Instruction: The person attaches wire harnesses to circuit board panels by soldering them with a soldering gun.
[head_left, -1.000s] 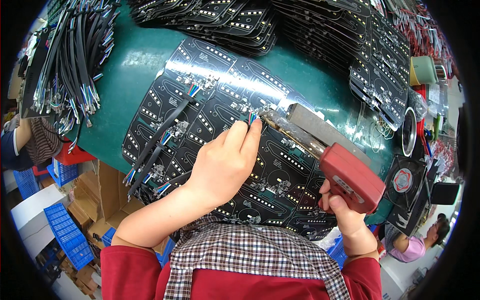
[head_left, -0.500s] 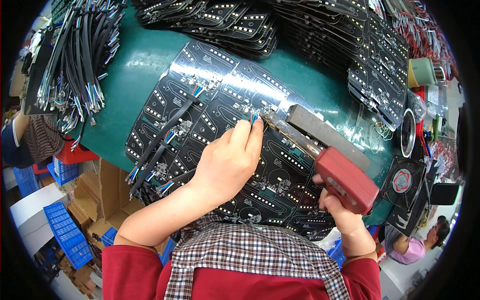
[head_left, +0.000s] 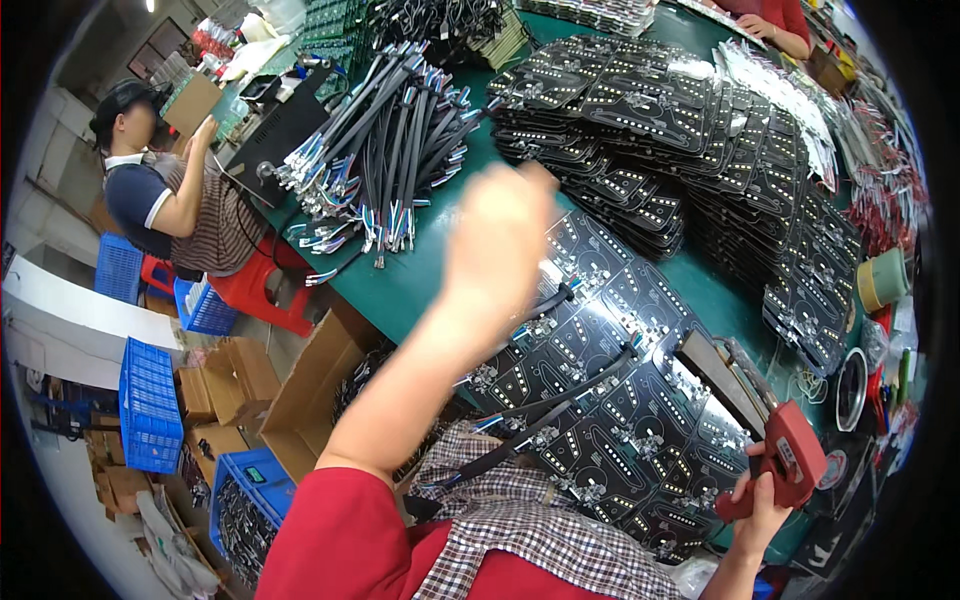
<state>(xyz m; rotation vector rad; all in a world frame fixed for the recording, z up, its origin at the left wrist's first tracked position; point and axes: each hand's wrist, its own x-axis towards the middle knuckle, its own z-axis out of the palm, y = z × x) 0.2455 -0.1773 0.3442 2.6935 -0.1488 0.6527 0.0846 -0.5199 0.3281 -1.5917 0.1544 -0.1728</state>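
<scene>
My left hand [head_left: 500, 240], smeared by motion, is over the green bench between the cable pile and the black circuit boards; its fingers cannot be made out. In my right hand [head_left: 762, 515] is the handle of a red soldering gun [head_left: 797, 455], its tip end beside a dark metal bar [head_left: 718, 385]. Beneath lies a panel of black circuit boards [head_left: 650, 470] dotted with small light components. Black flat cables [head_left: 590, 385] with coloured wire ends lie across it, one end at a cluster of solder pads. A heap of similar loose cables [head_left: 385, 150] lies beyond my left hand.
Tall stacks of black boards [head_left: 660, 120] stand at the back and right. A green cup [head_left: 882, 278] and a fan [head_left: 830, 470] are at the right. A co-worker [head_left: 160, 190] sits at the left, near blue crates [head_left: 150, 400] and cardboard boxes [head_left: 330, 390].
My left hand has left the coloured wires on the board and swung up toward the cable heap. The soldering gun's tip has moved back from the joint. My view has shifted leftward.
</scene>
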